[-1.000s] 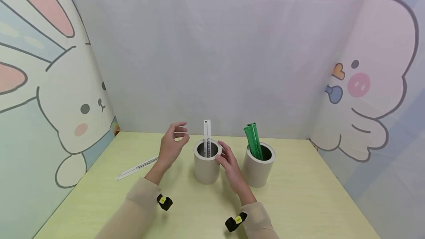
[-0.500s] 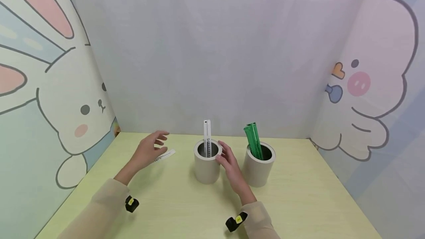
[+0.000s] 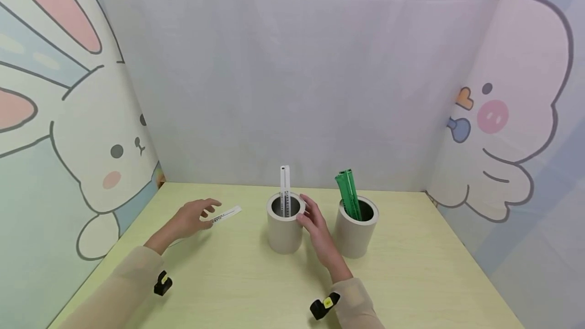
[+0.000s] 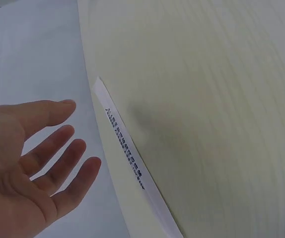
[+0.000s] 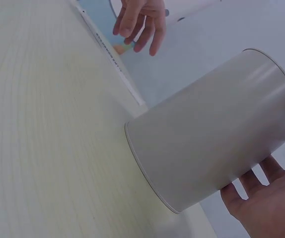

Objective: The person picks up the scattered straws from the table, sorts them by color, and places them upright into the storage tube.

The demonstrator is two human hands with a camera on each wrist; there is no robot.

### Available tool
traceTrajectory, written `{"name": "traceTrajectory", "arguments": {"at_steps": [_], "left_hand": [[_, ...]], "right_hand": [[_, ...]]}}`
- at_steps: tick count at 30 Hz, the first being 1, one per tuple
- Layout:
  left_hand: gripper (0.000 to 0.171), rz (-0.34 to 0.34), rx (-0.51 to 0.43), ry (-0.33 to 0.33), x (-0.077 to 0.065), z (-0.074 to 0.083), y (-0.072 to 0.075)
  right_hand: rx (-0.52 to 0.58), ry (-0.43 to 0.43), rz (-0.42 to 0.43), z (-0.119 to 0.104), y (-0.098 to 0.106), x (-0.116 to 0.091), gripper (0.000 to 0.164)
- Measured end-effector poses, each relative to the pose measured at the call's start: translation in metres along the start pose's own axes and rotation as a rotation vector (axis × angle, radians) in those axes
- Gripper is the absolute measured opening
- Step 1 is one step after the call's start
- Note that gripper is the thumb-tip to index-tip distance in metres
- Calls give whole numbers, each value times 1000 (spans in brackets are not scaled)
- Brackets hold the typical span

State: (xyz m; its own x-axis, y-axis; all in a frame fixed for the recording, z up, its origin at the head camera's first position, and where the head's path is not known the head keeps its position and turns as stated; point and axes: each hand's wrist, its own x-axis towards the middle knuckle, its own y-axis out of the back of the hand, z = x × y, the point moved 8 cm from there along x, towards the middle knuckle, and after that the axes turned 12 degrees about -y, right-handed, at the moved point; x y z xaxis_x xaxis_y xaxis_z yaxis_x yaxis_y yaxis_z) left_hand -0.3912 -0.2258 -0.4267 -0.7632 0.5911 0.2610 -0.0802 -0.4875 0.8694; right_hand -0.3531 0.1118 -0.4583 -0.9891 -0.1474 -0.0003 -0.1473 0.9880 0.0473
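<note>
My left hand hovers with loosely bent fingers over a slim white packet printed with dark lettering, which lies on the table and is partly hidden under the hand. In the left wrist view, fingers and thumb are spread beside that packet, and nothing is between them. My right hand holds the side of a light grey cylindrical container, thumb near the rim and fingers curled around the far side. The container stands upright. Two similar white packets stick up from it.
A second grey cylindrical container stands to the right of the right hand, with several green packets leaning in it. The pale wood-look table ends at a grey cloth backdrop. Cartoon-printed side panels flank it.
The left hand has moved left and downward, away from the container and over the loose packet. My right hand and both containers stay in place.
</note>
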Motion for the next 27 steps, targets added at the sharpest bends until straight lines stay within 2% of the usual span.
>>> {"name": "traceTrajectory", "arguments": {"at_steps": [5,13,21,27], "left_hand": [[49,-75,-26,20,-6,-8,-6],[41,-118,-24,44,-8,-14,-12],[39,-114,-17,72,-8,-23,-17],[36,-104,-3,35,-6,-22,-20]], "right_hand": [[-4,-2,2,0,0,-1,59],[3,-1,-4,2,0,1,58],[9,-3,-4,1,1,1,58],[7,4,-3,2,1,1,58]]}}
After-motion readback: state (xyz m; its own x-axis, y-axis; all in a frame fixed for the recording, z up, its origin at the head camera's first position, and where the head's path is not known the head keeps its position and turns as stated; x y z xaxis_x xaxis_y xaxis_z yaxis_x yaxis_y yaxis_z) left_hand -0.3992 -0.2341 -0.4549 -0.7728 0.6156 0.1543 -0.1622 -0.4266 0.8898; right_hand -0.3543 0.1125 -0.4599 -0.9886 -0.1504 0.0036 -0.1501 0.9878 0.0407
